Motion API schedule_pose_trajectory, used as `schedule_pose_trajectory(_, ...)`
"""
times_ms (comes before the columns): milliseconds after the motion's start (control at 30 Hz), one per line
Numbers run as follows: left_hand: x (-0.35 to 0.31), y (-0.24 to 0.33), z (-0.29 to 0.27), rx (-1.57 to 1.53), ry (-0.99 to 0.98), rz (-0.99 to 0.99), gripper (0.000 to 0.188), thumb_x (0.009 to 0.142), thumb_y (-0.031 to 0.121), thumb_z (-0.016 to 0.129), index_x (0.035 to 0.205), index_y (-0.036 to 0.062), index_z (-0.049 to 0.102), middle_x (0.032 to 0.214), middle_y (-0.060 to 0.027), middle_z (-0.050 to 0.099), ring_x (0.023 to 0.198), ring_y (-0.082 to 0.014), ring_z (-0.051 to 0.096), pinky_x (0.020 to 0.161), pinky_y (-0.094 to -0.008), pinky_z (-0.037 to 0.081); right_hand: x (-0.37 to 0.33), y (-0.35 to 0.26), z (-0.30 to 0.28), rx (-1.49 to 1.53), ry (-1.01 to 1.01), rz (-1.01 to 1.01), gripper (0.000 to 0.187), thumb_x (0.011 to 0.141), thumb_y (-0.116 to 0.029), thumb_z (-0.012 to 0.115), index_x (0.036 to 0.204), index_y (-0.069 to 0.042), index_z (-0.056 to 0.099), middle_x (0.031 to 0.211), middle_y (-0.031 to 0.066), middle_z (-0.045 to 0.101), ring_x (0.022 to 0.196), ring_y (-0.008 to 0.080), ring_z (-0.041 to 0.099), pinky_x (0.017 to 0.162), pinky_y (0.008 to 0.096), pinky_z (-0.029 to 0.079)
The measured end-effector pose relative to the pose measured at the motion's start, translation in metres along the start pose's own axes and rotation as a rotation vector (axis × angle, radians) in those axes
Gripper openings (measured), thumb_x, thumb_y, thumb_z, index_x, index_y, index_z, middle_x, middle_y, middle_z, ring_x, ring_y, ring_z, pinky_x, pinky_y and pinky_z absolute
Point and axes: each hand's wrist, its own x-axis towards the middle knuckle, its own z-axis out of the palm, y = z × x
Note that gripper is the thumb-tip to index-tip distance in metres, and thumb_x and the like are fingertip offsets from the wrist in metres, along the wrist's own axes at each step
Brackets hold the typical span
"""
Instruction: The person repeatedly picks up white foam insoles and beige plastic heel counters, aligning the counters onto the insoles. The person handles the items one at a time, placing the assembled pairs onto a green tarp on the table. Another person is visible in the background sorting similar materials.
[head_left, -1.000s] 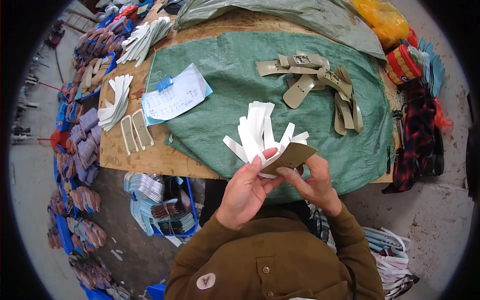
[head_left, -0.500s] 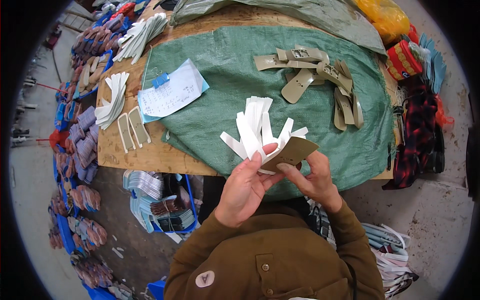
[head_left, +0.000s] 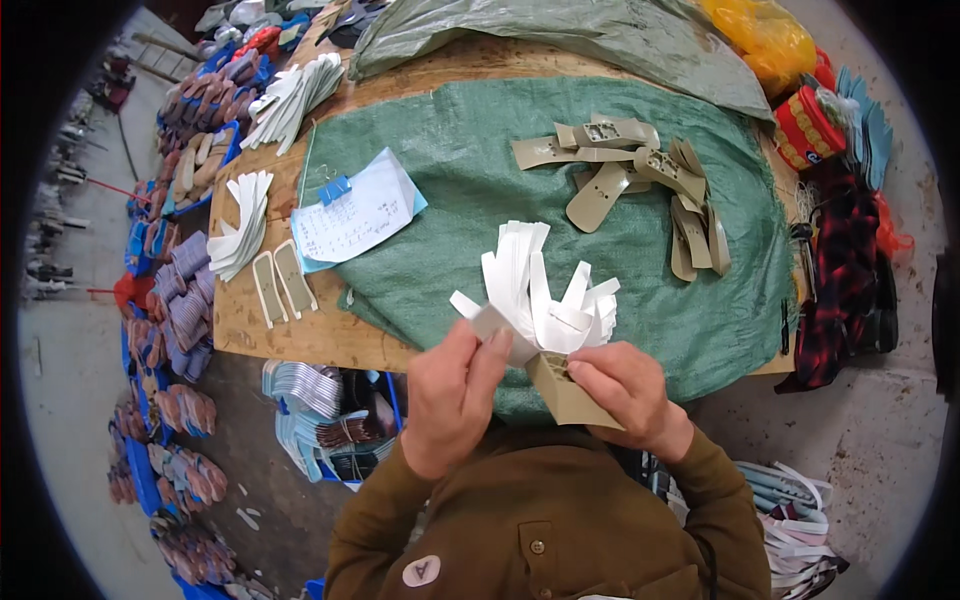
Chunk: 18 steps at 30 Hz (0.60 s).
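My right hand (head_left: pixel 635 395) pinches a khaki curved piece (head_left: pixel 572 392) with small holes, low over the green woven sheet (head_left: pixel 440 150). My left hand (head_left: pixel 450 400) is closed, thumb and fingers gripping a white strip (head_left: pixel 503 330) whose other end runs to the top edge of the khaki piece. Just beyond both hands lies a fanned bunch of white strips (head_left: pixel 520 275). Farther right on the sheet sits a loose heap of khaki pieces (head_left: pixel 598 195). At left, on bare wood, are two khaki pieces with white edging (head_left: pixel 268 288).
Clipped papers (head_left: pixel 355 222) rest left of centre. More white strips lie in bundles (head_left: pixel 240 225) along the table's left side. Below the table's front edge stands a blue crate (head_left: pixel 395 400) with stacked pieces. A red tin (head_left: pixel 808 130) and checked cloth (head_left: pixel 830 260) are at right.
My left hand has moved left and down, its open fingers now closed on a white strip. The khaki piece in my right hand has turned and come lower.
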Motion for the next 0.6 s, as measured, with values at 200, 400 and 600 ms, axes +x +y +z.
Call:
schedule_pose_trajectory(200, -0.011, 0.012, 0.014, 0.064, 0.016, 0.11, 0.012, 0.091, 0.0, 0.06, 0.102, -0.0034, 0.064, 0.08, -0.0148, 0.067, 0.057, -0.0232, 0.061, 0.053, -0.0316, 0.048, 0.003, -0.006, 0.003, -0.051, -0.029, 0.062, 0.032, 0.07, -0.001, 0.063, 0.102, 0.002, 0.058, 0.086, 0.0111, 0.057, 0.071, 0.0257, 0.061, 0.062, 0.0343, 0.051)
schedule_pose_trajectory(400, -0.017, 0.015, 0.017, 0.028, 0.043, 0.125, 0.016, 0.092, -0.002, 0.059, 0.107, -0.0045, 0.064, 0.089, -0.0146, 0.07, 0.057, -0.0182, 0.061, 0.054, -0.0297, 0.048, 0.0, -0.002, 0.018, -0.071, 0.005, 0.098, 0.031, 0.07, -0.003, 0.063, 0.1, 0.001, 0.057, 0.081, 0.009, 0.053, 0.066, 0.0237, 0.058, 0.057, 0.034, 0.049)
schedule_pose_trajectory(600, -0.023, 0.017, 0.012, 0.07, 0.032, 0.058, 0.018, 0.093, -0.002, 0.056, 0.109, -0.0044, 0.064, 0.095, -0.0156, 0.071, 0.06, -0.0188, 0.062, 0.055, -0.0287, 0.049, 0.002, -0.005, 0.023, -0.111, -0.008, 0.149, 0.028, 0.071, -0.005, 0.064, 0.097, 0.0, 0.056, 0.076, 0.0069, 0.047, 0.061, 0.0214, 0.055, 0.053, 0.0335, 0.046)
